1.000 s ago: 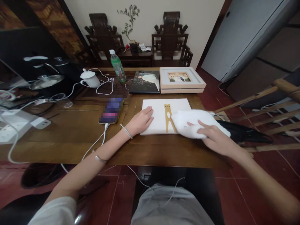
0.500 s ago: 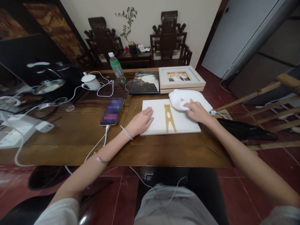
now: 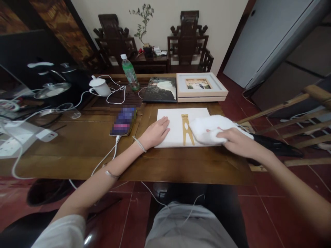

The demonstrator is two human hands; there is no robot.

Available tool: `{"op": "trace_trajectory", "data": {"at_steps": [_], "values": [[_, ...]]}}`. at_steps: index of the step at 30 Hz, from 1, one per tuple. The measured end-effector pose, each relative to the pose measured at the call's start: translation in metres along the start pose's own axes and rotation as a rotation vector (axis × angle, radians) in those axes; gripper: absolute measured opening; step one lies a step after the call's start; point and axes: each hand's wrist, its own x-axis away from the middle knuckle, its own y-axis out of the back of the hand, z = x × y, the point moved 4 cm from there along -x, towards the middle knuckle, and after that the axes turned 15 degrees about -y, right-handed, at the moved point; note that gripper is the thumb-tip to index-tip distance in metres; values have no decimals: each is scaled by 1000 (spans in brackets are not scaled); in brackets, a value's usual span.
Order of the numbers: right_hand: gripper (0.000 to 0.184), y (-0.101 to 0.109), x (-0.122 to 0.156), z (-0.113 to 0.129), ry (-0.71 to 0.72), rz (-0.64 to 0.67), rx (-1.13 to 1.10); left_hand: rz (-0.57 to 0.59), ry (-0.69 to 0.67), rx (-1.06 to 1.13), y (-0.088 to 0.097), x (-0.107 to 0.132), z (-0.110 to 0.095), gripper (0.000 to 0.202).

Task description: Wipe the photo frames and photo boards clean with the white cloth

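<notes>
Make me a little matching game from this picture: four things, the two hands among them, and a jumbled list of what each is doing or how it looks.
Things:
1. Left hand
2. Phone
3. Right hand
4. Cup

Places and states:
A. Gripping a white cloth
B. White, with its lid on
C. Lying flat on the white board
D. On the table, with a white cable at its near end

Right pairs: 1-C, 2-D, 3-A, 4-B
</notes>
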Motion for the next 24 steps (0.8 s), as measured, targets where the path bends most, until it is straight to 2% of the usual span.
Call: {"op": "trace_trajectory", "data": {"at_steps": [2,7,11,13,15,19,22,24], "values": [[15,3,-31,-11,20,-9,8,-10,-7,9,0,0,0,41],[7,9,-101,-37,-47,-78,-48,-6,-1,17,1,1,0,41],[9,8,-122,-41,-77,-142,-34,10,9,18,2,0,0,42],[13,4,-115,-37,-73,-172,-16,11,15,20,2,0,0,42],[18,-3,-97,-29,-62,-190,19,7,12,20,2,0,0,42],[28,-16,-33,-5,-9,-186,63,2,4,13,2,0,-1,42],[33,-17,18,14,57,-102,43,10,8,2,1,0,-1,43],[34,-13,40,21,70,-57,17,13,11,-8,1,0,-1,43]]}}
